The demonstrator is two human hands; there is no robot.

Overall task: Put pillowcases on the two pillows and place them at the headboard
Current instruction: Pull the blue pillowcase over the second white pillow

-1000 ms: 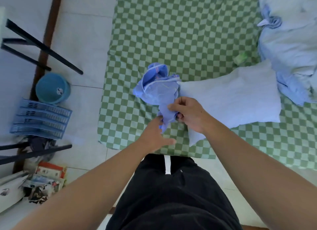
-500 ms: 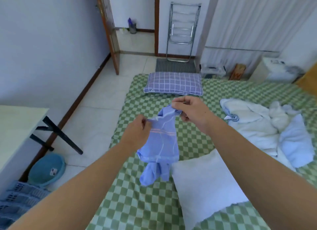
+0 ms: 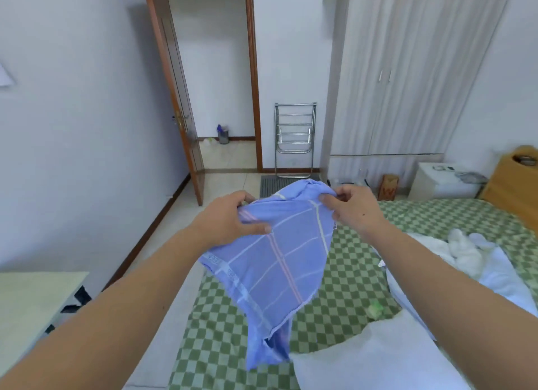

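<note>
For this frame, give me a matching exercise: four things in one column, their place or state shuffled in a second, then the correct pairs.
Things:
1. blue plaid pillowcase
2. bare white pillow
3. folding metal rack
4. wooden door

Places or states:
A. leaning against the far wall, by the wardrobe
B. held up in the air, gripped at its top edge by the left hand and the right hand
C. standing open
D. lying on the green checked sheet, uncovered

Pairs: 1-B, 2-D, 3-A, 4-C
</note>
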